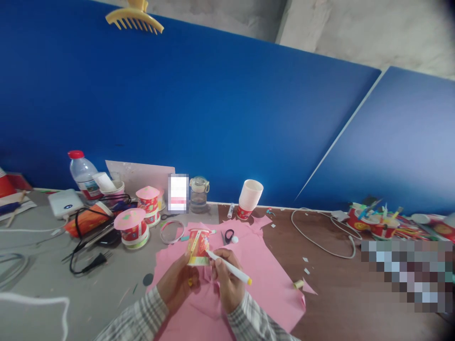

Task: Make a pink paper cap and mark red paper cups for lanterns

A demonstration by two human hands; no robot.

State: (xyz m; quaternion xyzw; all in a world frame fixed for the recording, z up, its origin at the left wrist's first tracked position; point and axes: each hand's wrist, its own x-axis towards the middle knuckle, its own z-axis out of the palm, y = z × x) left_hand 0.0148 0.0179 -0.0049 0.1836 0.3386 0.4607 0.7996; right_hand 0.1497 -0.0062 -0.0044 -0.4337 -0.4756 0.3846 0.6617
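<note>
Tapered paper cup point(198, 246), slim marker point(234, 271)

Two hands point(174, 284) point(229, 282), one pen point(232, 270), one decorated cup point(197, 248) held
Count two pink-roofed cups point(131, 232) point(148, 206) in plain view, one bottle point(84, 173) with a red cap, one lidded jar point(199, 200), one yellow claw clip point(135, 20), one black plug point(95, 266) and, on the pink paper point(272, 282), one pair of scissors point(229, 235). How many white cups point(251, 193) are nested in the stack cannot be told.
</note>
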